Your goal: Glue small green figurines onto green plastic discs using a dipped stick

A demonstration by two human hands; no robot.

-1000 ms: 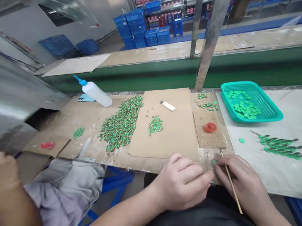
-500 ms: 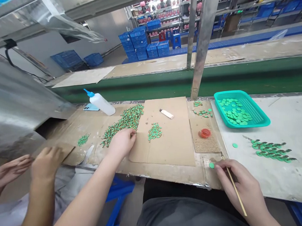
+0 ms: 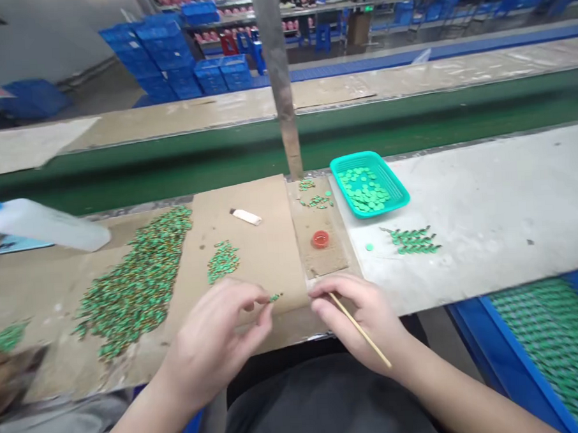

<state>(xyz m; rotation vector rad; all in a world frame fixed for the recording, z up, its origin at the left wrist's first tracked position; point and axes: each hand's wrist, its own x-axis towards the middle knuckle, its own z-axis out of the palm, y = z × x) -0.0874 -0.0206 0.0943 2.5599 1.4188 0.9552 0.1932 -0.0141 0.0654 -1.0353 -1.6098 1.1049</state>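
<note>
My left hand (image 3: 222, 337) pinches a small green piece with a brown tip (image 3: 274, 297) between thumb and fingertips, over the front of the cardboard sheet (image 3: 267, 262). My right hand (image 3: 363, 312) is closed round a thin wooden stick (image 3: 360, 329), which slants back toward my wrist. Whether its fingertips also hold a green disc is hidden. Just beyond the right hand stands a small red cap (image 3: 320, 239). Left of centre lie a large heap (image 3: 139, 284) and a smaller heap (image 3: 222, 261) of similar green-and-brown pieces.
A teal basket (image 3: 403, 202) holds green discs. Near it lie a loose disc (image 3: 369, 247) and rows of green discs with dark tips (image 3: 414, 241). A white lighter-like object (image 3: 245, 216), a white bottle (image 3: 50, 224), a metal post (image 3: 280, 83) and another person's blurred hand (image 3: 3, 379) are around.
My left hand has come from the large heap toward the right hand, now with a small piece in its fingertips. The view has swung right. The right hand still holds the stick.
</note>
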